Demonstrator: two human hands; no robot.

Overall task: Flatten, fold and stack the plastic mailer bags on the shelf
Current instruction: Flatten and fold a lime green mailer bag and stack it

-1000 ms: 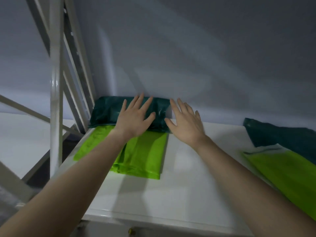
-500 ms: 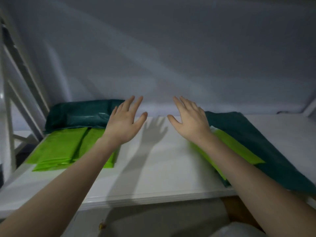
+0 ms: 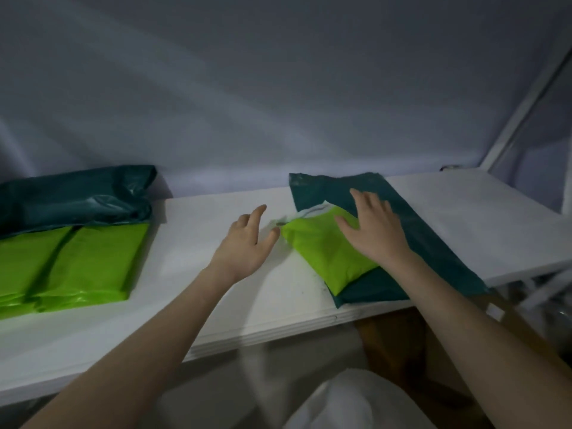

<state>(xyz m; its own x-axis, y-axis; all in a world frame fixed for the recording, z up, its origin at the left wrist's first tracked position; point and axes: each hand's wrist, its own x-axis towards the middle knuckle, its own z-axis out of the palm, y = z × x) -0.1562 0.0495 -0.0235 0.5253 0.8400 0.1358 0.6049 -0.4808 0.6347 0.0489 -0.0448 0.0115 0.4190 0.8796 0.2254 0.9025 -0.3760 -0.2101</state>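
On the white shelf board (image 3: 216,289), a folded lime-green plastic mailer bag (image 3: 325,258) lies on a flat dark-teal plastic mailer bag (image 3: 433,236) at 2 o'clock, whose near corner overhangs the shelf's front edge. The right hand (image 3: 374,230) rests flat, fingers spread, across both. The left hand (image 3: 247,246) hovers open just beside the lime bag's left tip. At 9 o'clock sit stacked lime-green folded bags (image 3: 71,267) and rumpled dark-teal bags (image 3: 74,199). Bare shelf lies between. No writing is legible.

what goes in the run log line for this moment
left hand: open, beside lime bag | right hand: open, flat on lime bag | lime bag on teal bag | folded stacks at left
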